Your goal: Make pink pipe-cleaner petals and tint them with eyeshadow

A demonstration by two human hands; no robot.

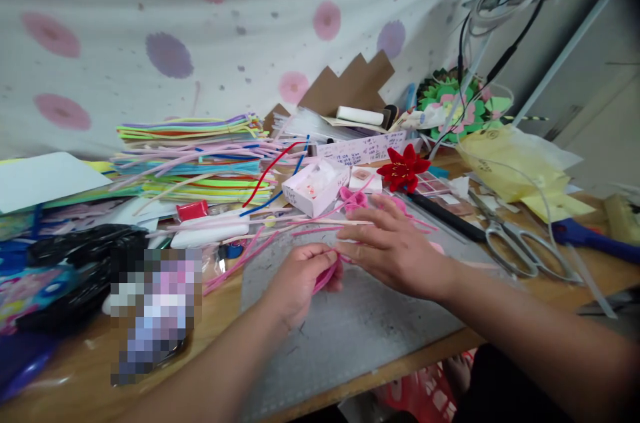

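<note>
Left hand (300, 280) is closed on a looped pink pipe cleaner (327, 274), pinched between thumb and fingers just above the grey mat (360, 330). Right hand (393, 246) is open and flat, fingers spread, fingertips just beside the loop. Judgement: the bend is best made close to the left hand's pinch, with the right hand steadying the free end so the loop does not spring; scissors (515, 243) lie well apart, beyond the right hand on the counter (90, 356).

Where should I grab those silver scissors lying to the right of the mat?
Take the scissors by their handle loops, coming from the near edge: the loops lie toward you and the blades point away, toward the back left.
</note>
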